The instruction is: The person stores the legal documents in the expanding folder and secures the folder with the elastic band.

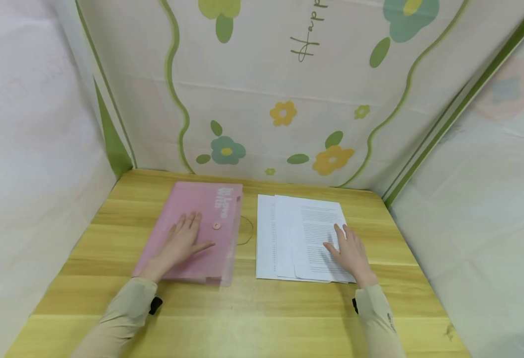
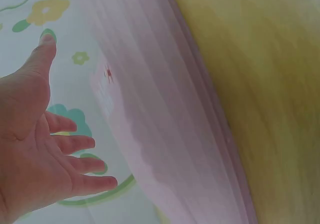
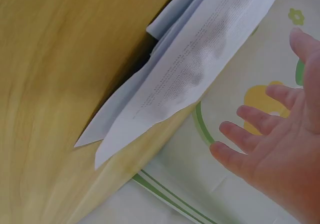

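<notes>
Folder (image 1: 210,261) part-hidden by left hand (image 1: 180,246); print (image 1: 319,228) on papers (image 1: 285,238) illegible, right hand (image 1: 351,252) above.

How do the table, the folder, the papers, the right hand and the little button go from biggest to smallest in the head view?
Largest to smallest:
1. Table
2. Folder and papers: too alike to rank
3. Right hand
4. Button
</notes>
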